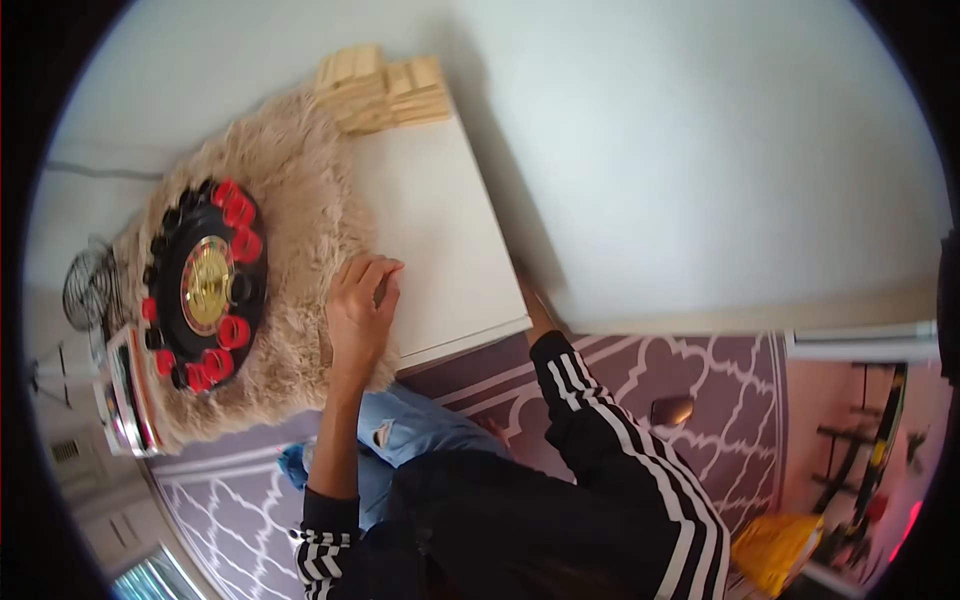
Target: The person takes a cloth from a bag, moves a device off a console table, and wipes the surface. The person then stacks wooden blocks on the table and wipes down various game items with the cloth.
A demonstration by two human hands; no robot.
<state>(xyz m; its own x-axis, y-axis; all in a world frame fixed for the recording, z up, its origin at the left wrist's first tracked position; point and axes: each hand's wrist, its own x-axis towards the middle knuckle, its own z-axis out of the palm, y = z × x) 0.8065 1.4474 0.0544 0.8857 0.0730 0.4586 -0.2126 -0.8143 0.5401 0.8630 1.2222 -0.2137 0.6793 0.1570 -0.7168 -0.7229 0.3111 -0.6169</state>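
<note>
A: How is the left hand [358,300] held, near the middle of the frame?

B: With its fingers curled toward the thumb, at the border where the beige fur cover [300,170] gives way to the bare white desk [440,230]. Whether something small is pinched there cannot be told.

A: And the right hand?

B: It is hidden past the desk's right edge, beside the wall [700,180]. Only the forearm [541,317] is seen, so its grip cannot be told; the arm seems to be lowered there because that side is reached most easily from the outer edge.

A: Why is the cover laid there?

B: As padding, perhaps. On it, at the left of the frame, a roulette wheel [207,285] is set, ringed by red cups [233,332] and black cups [241,289], presumably so spaced that each is fitted to the rim.

A: And farther out?

B: At the top of the frame, pale wooden blocks [415,92] are stacked in two piles on the desk's far end, probably so that they are not scattered.
</note>
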